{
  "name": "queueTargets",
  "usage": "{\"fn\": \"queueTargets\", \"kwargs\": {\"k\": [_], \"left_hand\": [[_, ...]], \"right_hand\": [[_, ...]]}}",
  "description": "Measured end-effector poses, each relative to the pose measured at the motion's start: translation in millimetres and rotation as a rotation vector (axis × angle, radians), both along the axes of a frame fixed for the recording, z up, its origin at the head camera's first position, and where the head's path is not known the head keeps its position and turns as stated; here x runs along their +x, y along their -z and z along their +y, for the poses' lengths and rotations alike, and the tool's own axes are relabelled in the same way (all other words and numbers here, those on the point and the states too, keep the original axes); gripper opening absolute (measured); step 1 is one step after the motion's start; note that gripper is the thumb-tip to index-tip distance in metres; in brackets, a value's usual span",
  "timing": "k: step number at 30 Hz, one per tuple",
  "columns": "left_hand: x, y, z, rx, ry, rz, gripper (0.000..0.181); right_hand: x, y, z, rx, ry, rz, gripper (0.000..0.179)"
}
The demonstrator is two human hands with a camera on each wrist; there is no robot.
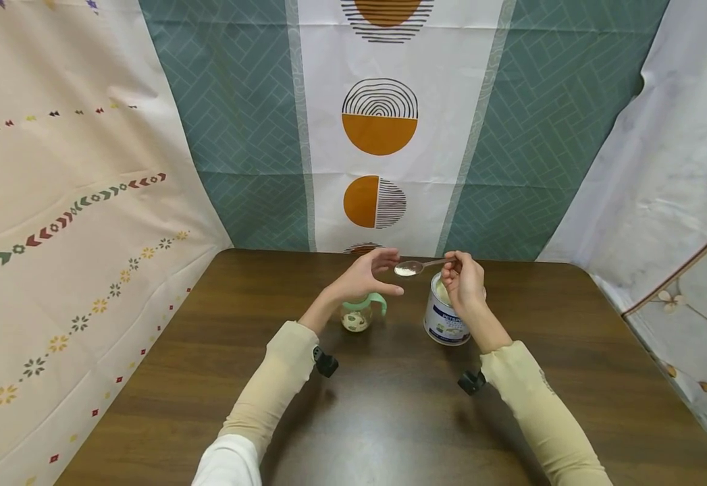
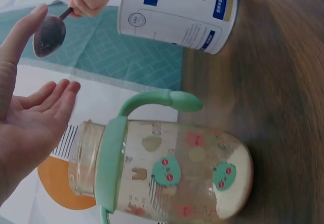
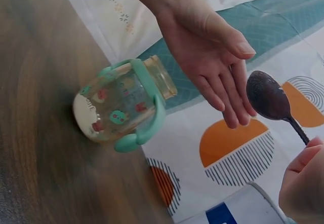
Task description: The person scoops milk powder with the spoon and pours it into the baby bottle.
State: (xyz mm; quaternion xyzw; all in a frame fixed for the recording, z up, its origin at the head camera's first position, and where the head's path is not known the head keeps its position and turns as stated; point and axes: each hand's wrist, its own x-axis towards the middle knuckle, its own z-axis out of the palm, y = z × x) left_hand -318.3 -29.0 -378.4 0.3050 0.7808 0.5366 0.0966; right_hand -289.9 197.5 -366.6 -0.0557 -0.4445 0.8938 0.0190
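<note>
My right hand [image 1: 466,282] pinches the handle of a spoon [image 1: 410,268] above and beside a white milk powder can [image 1: 444,322]. White powder lies in the spoon's bowl in the head view; from below, the bowl [image 3: 269,95] looks dark. Beside the bowl's tip, my left hand [image 1: 365,277] is held with thumb and fingers spread, nothing between them. Below the left hand stands a clear baby bottle [image 2: 174,171] with a green collar and handles [image 3: 161,113]. Its mouth is uncovered, and pale powder sits at the bottom. The left hand hides the bottle's top in the head view.
The brown wooden table [image 1: 365,418] ends at a patterned curtain [image 1: 380,202] just behind the can and bottle. More cloth hangs at the left and right sides. A dark wrist camera [image 1: 325,362] sits under the left sleeve, another [image 1: 471,383] under the right.
</note>
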Motion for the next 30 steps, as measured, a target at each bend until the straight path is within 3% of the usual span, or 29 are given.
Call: {"fn": "queueTargets", "kwargs": {"k": [7,30], "left_hand": [[-1.2,2.5,-8.9,-0.048,-0.033,0.076,0.075],[-5.0,18.7,-43.2,-0.047,-0.058,0.060,0.071]], "right_hand": [[-0.6,3.1,-9,0.036,-0.011,-0.007,0.038],[0.2,6.4,-27,0.070,-0.068,0.007,0.035]]}}
